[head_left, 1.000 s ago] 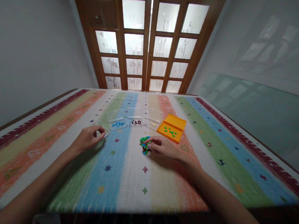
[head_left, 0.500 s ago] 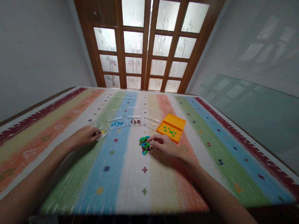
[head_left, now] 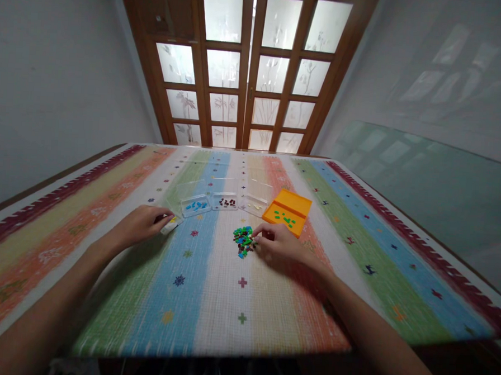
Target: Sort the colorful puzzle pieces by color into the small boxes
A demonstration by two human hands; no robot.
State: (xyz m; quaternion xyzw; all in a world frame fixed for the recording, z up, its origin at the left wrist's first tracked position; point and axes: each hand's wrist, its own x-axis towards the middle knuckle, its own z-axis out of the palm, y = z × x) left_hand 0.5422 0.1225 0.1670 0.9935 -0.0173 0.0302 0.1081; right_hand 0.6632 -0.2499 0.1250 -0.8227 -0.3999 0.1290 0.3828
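Observation:
A small heap of mixed coloured pieces point(head_left: 242, 240) lies in the middle of the striped tablecloth point(head_left: 211, 297). My right hand point(head_left: 278, 244) rests just right of the heap, its fingertips curled and pinched at the heap's edge. My left hand point(head_left: 143, 224) lies further left, fingers closed round the near edge of a small clear tray point(head_left: 171, 223). What the right fingers pinch is too small to make out.
Behind the heap stand a row of clear trays: one with blue pieces point(head_left: 195, 206), one with dark pieces point(head_left: 226, 202), one nearly bare point(head_left: 254, 205). An orange tray point(head_left: 286, 212) with green pieces sits at the right. Wooden glazed doors point(head_left: 248, 70) close the far side.
My left hand slid slightly forward onto the small clear tray. My right hand shifted a little right along the heap and curled its fingers tighter.

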